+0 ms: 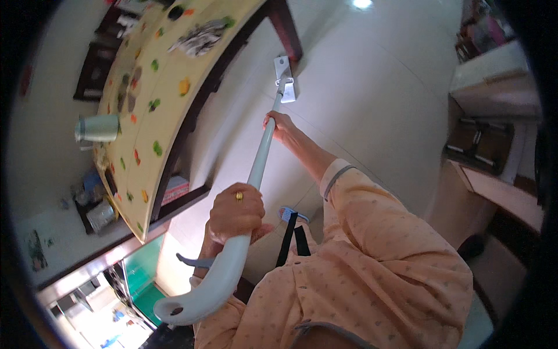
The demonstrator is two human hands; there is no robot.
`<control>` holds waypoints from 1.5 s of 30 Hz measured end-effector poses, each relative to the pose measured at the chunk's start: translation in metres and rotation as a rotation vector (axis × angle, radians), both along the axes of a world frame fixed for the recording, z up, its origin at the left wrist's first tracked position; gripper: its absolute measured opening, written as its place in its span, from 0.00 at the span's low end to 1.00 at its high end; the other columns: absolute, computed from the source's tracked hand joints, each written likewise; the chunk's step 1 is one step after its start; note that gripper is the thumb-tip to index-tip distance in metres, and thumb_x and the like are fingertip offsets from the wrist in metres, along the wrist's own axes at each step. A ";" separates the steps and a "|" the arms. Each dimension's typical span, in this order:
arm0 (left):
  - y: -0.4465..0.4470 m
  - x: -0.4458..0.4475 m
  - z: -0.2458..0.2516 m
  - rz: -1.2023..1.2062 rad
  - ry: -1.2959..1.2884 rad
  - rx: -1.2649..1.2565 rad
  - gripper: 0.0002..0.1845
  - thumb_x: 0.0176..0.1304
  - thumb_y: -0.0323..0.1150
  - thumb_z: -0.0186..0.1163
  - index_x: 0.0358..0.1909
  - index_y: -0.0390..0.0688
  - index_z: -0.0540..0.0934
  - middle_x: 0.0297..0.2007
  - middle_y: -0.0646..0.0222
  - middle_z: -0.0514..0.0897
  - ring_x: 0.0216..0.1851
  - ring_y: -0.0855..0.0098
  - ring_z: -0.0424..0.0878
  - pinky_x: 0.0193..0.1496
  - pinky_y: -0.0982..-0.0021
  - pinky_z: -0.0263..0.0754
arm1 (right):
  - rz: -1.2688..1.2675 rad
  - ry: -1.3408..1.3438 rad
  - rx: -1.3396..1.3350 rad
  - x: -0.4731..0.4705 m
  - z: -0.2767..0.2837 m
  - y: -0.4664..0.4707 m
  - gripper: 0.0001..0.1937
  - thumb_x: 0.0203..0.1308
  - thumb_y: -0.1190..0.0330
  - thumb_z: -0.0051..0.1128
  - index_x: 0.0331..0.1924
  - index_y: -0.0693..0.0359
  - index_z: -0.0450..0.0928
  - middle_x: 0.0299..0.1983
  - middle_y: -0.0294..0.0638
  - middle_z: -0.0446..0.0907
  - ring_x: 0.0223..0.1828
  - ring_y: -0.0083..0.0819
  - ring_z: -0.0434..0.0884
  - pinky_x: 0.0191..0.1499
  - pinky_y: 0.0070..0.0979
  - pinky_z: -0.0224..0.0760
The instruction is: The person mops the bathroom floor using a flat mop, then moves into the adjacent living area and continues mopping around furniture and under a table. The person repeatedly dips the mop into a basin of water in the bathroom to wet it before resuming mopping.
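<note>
A flat mop with a pale, long pole point(260, 161) slants across the view, and both of my hands grip it. My left hand point(237, 213), with a yellow ring on one finger, is wrapped around the upper part, just above the curved handle end point(213, 288) with its hanging hole. A grey lever point(194, 261) sticks out beside that handle. Farther down the pole, my right hand point(279, 125) is closed around it. The white mop head point(288, 94) rests on the tiled floor point(370, 100), close to the foot of a dark wooden table leg point(285, 32).
Left of me stands a table with a patterned yellow cover point(168, 113), bearing a pale jug point(98, 128) and a crumpled striped cloth point(202, 38). A red-and-white box point(175, 189) sits beneath it. Furniture with a dark panel point(479, 144) lines the right side. My slippered foot point(293, 214) shows below.
</note>
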State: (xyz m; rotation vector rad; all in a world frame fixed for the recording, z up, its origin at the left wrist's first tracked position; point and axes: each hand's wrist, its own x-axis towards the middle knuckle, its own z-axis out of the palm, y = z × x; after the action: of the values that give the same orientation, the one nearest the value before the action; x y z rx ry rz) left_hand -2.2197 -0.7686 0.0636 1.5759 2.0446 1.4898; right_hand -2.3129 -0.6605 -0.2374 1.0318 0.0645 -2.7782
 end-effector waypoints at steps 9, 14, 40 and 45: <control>0.068 0.030 0.060 -0.464 -0.071 0.148 0.18 0.36 0.29 0.69 0.10 0.43 0.66 0.09 0.70 0.71 0.11 0.72 0.71 0.24 0.71 0.70 | -0.258 -0.137 -0.017 0.144 0.068 0.073 0.05 0.49 0.79 0.47 0.29 0.71 0.64 0.23 0.47 0.68 0.23 0.38 0.72 0.31 0.41 0.72; 0.087 0.074 0.039 -0.547 -0.214 0.254 0.17 0.36 0.29 0.70 0.10 0.43 0.67 0.09 0.70 0.72 0.11 0.73 0.72 0.23 0.70 0.71 | -0.480 -0.234 0.093 0.247 0.071 0.107 0.05 0.50 0.78 0.49 0.28 0.69 0.64 0.23 0.44 0.68 0.25 0.36 0.72 0.32 0.37 0.73; -0.038 0.196 -0.044 -0.066 -0.567 0.449 0.10 0.46 0.22 0.60 0.17 0.41 0.68 0.16 0.68 0.72 0.19 0.71 0.70 0.30 0.65 0.66 | 0.013 -0.396 1.332 0.349 -0.049 0.044 0.06 0.47 0.74 0.51 0.27 0.63 0.66 0.19 0.40 0.66 0.21 0.30 0.71 0.22 0.27 0.66; -0.137 0.177 0.002 0.324 -0.585 0.711 0.07 0.50 0.30 0.56 0.21 0.44 0.68 0.16 0.72 0.69 0.15 0.77 0.62 0.20 0.74 0.55 | -0.210 -0.444 0.248 0.276 0.054 -0.062 0.04 0.46 0.75 0.48 0.26 0.64 0.65 0.25 0.44 0.70 0.25 0.35 0.75 0.24 0.25 0.67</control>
State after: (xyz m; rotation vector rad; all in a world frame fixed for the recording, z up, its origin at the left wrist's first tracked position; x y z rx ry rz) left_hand -2.0425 -0.9054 0.0660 0.7714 1.5434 2.6115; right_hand -2.0369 -0.7229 -0.1835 1.7889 0.2591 -2.6890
